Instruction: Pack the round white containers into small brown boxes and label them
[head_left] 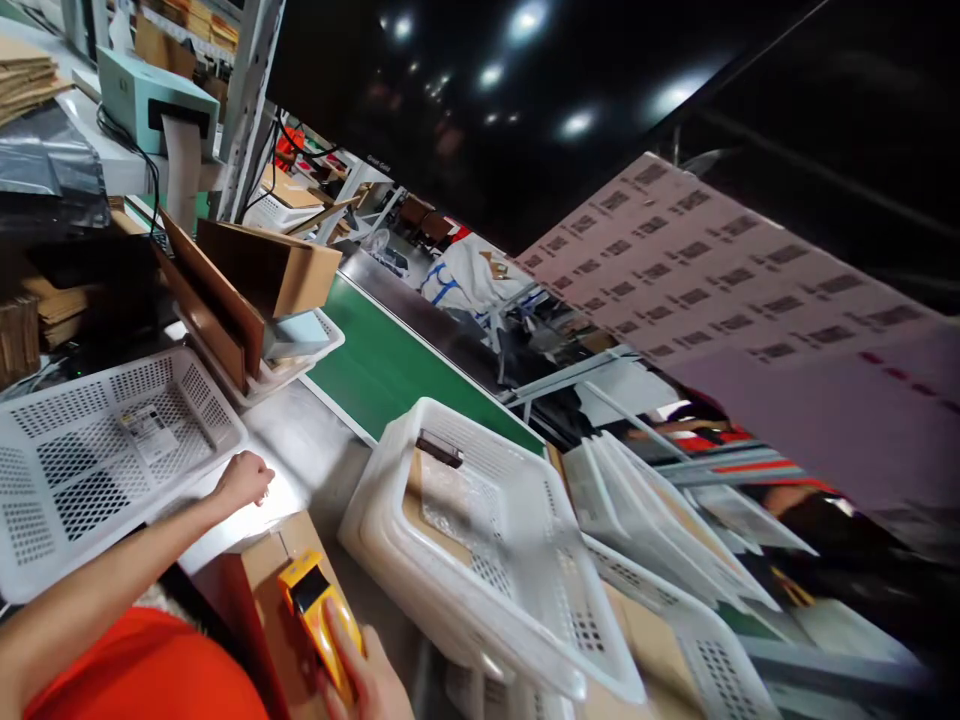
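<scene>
My right hand (369,677) is wrapped around a yellow handheld barcode scanner (330,625), its dark window facing up and away. Below the scanner stands a brown cardboard box (262,590). My left hand (246,478) has its fingers curled, beside the near right corner of a white perforated basket (217,425). A bright white surface lies under that hand; whether the fingers hold anything is hidden. A label or small packet (150,432) lies in the basket.
To the right stand stacked white baskets (517,590), the top one holding a clear plastic packet (457,500). Another basket (330,335) holds cardboard. A label printer (154,100) sits at upper left. A green conveyor belt (420,355) runs behind. A barcode sheet (675,260) hangs at upper right.
</scene>
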